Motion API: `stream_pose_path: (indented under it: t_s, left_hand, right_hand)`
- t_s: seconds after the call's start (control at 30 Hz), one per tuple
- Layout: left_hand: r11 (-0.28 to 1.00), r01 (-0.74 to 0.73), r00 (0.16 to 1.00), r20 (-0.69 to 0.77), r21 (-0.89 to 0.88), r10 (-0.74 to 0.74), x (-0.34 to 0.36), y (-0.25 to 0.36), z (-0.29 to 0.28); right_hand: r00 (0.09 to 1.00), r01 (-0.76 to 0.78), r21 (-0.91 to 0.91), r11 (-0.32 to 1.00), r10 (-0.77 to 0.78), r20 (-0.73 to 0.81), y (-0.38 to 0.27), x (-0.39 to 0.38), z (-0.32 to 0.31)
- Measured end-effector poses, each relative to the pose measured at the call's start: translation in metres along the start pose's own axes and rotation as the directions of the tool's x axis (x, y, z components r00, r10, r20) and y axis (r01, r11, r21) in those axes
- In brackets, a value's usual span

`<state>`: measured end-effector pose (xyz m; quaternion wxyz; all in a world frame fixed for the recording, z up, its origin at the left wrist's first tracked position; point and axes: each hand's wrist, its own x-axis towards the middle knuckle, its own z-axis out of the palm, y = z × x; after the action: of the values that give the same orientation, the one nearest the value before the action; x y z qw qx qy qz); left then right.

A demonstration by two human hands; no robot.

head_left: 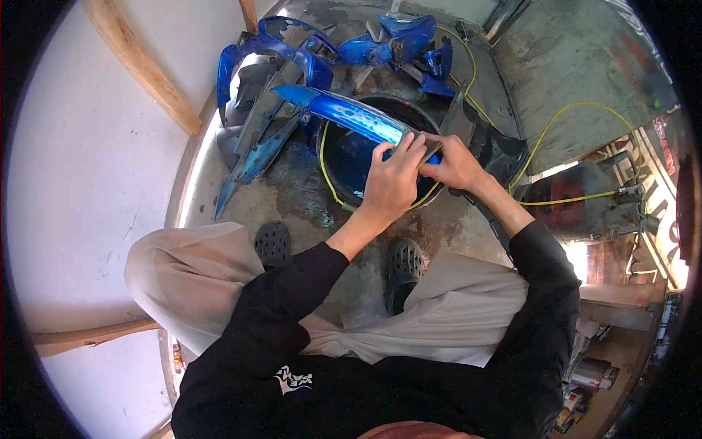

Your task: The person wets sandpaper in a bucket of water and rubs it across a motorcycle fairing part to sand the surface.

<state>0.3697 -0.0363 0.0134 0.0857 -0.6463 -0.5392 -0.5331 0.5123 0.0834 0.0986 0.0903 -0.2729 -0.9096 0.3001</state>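
Observation:
A long, narrow blue motorcycle body panel (351, 117) reaches across a round dark tub (380, 101), its pointed end toward the far left. Pale, worn patches and a bright glare show along its top. My left hand (393, 179) is closed at the panel's near right end, fingers bent over it. Beside it, my right hand (455, 164) grips the same end, thumb and fingers pinched. Between the hands a small brownish-grey flat piece (423, 144) shows; I cannot tell whether it is a sheet or part of the panel. Dark liquid seems to lie in the tub.
More blue panels (387, 45) lie on the floor at the back, with a blue curved cowl (314, 66) and grey pieces at the left. A yellow hose (578, 104) loops round the tub to a dark red tank (559, 201) at right. A black panel (497, 146) lies beside the tub.

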Motion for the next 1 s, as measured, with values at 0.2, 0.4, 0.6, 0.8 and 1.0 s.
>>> stream_pose_path:
  t_s: [0.2, 0.4, 0.6, 0.8, 1.0]
  left_hand:
    - [0.888, 0.301, 0.952, -0.049, 0.347, -0.303, 0.019, -0.098, -0.057]
    - [0.995, 0.04, 0.999, -0.037, 0.09, -0.037, -0.005, -0.011, -0.008]
    - [0.961, 0.16, 0.985, -0.101, 0.223, -0.141, 0.006, -0.073, -0.036]
    - [0.926, 0.276, 0.959, -0.135, 0.257, -0.248, -0.01, -0.085, -0.034]
    - [0.996, 0.077, 0.996, 0.036, 0.043, -0.079, -0.009, -0.03, -0.021]
  right_hand:
    - [0.999, 0.046, -0.058, 0.997, -0.045, 0.015, -0.003, 0.002, 0.005]
    - [0.997, 0.069, -0.172, 0.983, -0.075, -0.03, 0.006, 0.0, 0.005]
    - [0.997, 0.053, -0.119, 0.991, -0.06, -0.057, -0.003, -0.004, 0.002]
    - [0.975, 0.183, -0.229, 0.956, -0.206, -0.08, 0.002, -0.003, 0.016]
    - [1.0, -0.025, -0.081, 0.996, 0.024, -0.011, -0.002, -0.006, -0.002]
